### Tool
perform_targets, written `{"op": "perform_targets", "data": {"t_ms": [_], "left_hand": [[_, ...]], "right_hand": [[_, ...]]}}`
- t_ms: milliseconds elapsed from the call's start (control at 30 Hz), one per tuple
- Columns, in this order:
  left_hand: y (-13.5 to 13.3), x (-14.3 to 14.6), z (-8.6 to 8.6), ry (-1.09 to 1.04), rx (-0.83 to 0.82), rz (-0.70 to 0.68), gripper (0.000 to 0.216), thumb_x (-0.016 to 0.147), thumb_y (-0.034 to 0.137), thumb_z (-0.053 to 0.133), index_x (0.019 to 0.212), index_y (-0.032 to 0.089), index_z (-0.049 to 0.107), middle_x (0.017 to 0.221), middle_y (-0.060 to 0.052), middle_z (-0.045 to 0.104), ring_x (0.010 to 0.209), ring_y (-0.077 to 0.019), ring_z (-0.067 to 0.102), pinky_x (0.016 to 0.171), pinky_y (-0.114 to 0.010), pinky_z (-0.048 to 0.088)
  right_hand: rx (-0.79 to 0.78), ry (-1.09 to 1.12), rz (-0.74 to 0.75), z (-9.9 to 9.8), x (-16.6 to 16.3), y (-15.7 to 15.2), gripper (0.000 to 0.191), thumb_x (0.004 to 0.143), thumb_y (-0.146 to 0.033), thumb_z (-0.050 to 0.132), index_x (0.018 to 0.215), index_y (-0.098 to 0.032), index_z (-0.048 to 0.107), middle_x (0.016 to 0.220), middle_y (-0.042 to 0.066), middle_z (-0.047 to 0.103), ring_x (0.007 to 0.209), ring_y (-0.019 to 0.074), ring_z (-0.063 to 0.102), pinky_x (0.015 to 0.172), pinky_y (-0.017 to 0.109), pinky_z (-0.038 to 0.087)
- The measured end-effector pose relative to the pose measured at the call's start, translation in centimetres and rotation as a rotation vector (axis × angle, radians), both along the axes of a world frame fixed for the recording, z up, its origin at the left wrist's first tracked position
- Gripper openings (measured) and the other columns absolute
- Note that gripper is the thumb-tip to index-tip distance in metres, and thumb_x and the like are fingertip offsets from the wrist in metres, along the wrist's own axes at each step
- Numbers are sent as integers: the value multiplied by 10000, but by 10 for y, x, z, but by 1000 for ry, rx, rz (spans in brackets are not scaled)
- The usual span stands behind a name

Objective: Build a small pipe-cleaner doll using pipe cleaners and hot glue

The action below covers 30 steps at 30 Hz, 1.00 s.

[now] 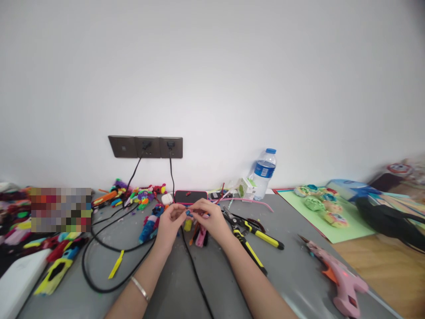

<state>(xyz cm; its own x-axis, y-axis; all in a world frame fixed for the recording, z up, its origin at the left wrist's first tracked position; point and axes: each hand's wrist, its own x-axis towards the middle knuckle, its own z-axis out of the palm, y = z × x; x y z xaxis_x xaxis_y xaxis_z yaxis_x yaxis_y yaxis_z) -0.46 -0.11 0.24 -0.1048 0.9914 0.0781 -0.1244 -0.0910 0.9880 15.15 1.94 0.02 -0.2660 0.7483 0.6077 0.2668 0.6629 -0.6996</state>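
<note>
My left hand (170, 223) and my right hand (210, 218) meet over the grey table, fingertips pinched around a small blue piece (188, 213). Its exact kind is too small to make out. Just below the fingers a fuzzy yellow piece (187, 225) shows; I cannot tell whether it is joined to the blue one. Pink, orange and dark fuzzy strips (200, 238) lie under my right hand. Beside my left wrist is a blue fuzzy bundle (148, 229). Pliers with yellow and black handles (247, 252) rest to the right of my right hand.
A pink glue gun (347, 283) lies at front right. Black cables (86, 270) loop across the left. A phone (191, 196), a water bottle (264, 175) and a small box (246, 189) stand or lie by the wall. Colourful fuzzy pieces (142, 197) are scattered left; a green sheet (318, 221) bears rosettes.
</note>
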Motion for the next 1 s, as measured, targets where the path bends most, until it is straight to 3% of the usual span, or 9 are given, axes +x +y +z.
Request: {"op": "perform_targets", "data": {"t_ms": [133,667,733,833,933,1000], "left_hand": [[0,-1,1,25,9,-10,255,616,338,754,767,174,629,737,-24,692,692,-166,650,591,-239,490],[3,-2,-6,117,-1,2,285,709,421,654,843,171,628,732,-31,669,649,-171,622,506,-225,428],[3,-4,-8,207,53,-3,230,755,388,603,844,177,616,759,-37,670,659,-177,628,520,-240,439],[2,-5,-12,529,219,-7,84,785,240,544,824,190,600,776,-30,661,666,-174,618,607,-272,459],[0,-4,-18,856,339,-24,104,779,137,523,834,196,589,805,-40,656,703,-192,619,687,-311,464],[-1,-3,-22,957,358,-31,123,782,124,531,866,194,587,864,-66,664,789,-222,637,729,-335,474]], "right_hand": [[-14,6,-6,-3,0,2,133,820,-125,652,906,-205,713,798,21,674,696,147,635,652,252,513],[19,11,6,2,0,0,177,829,-92,566,879,-204,694,860,44,644,785,169,617,692,275,500],[22,21,-21,3,1,0,183,834,-91,554,883,-203,690,865,47,648,791,170,614,681,273,491],[12,54,-74,4,2,0,206,835,-92,534,917,-205,684,887,51,659,786,168,613,654,265,483],[-7,102,-108,2,3,1,236,819,-91,517,947,-209,678,891,47,661,766,163,617,641,260,491],[-20,124,-125,1,2,1,238,811,-101,514,945,-210,678,880,43,664,745,159,618,634,257,499]]}}
